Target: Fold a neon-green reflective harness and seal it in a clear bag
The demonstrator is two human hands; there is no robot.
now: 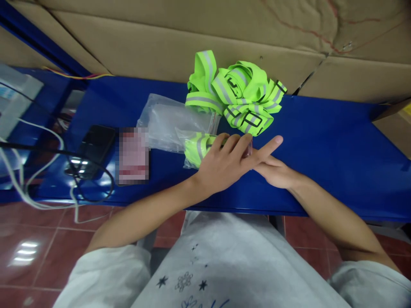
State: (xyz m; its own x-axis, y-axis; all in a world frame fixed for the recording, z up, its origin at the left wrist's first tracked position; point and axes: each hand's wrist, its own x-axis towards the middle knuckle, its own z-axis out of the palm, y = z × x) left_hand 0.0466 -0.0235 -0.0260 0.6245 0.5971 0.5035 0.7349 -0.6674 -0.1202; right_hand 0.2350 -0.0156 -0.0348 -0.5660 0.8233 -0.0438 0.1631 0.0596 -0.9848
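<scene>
My left hand point(226, 162) lies across a folded neon-green reflective strap in a clear bag point(195, 149) on the blue table point(321, 141), fingers spread over the bag's right end. My right hand point(278, 173) sits under and just right of the left, mostly hidden, touching that same end. Whether either hand grips the bag is unclear. Behind them lies a loose pile of neon-green reflective straps point(239, 94) with grey bands and black buckles. A stack of empty clear plastic bags point(170, 122) rests to the left of the pile.
A black device point(93, 149) with cables and a blurred reddish card point(133, 156) lie on the left of the table. White cables point(19, 184) hang off the left edge. Cardboard point(192, 38) lines the wall behind. Red floor tiles point(38, 248) lie below.
</scene>
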